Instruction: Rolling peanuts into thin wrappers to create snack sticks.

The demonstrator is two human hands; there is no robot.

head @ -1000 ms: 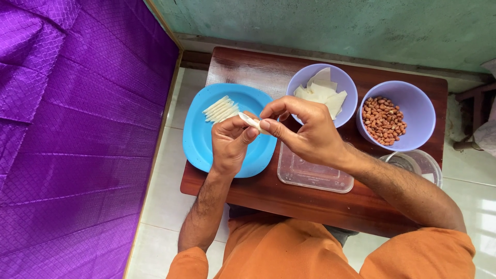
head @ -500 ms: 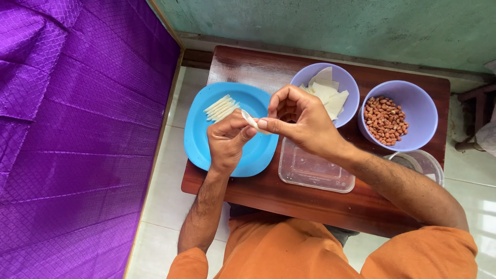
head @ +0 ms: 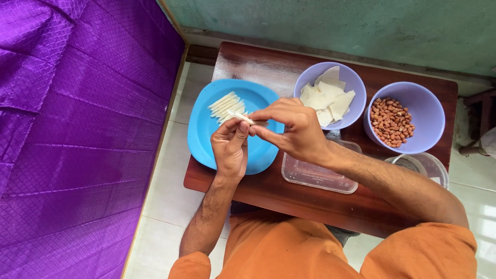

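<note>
We are holding one small pale dough roll (head: 240,117) between both hands above the blue plate (head: 204,135). The left hand (head: 231,147) is supporting it from below, fingers closed narrowly on its near end; the right hand (head: 292,129) is pinching its far end between thumb and forefinger. For a clean roll, we are keeping the pinch light, the wrapper taut and the work over the plate, just beside the finished rolls (head: 226,105) lying in a row.

The dark wooden bench (head: 258,64) is also carrying a lilac bowl of flat wrappers (head: 330,95), a second lilac bowl of peanuts (head: 391,121), a clear rectangular tub (head: 315,173) and a clear round container (head: 421,165). A purple quilted cloth (head: 72,129) is lying at the left, pale floor tiles (head: 165,170) between, a green wall (head: 336,23) behind.
</note>
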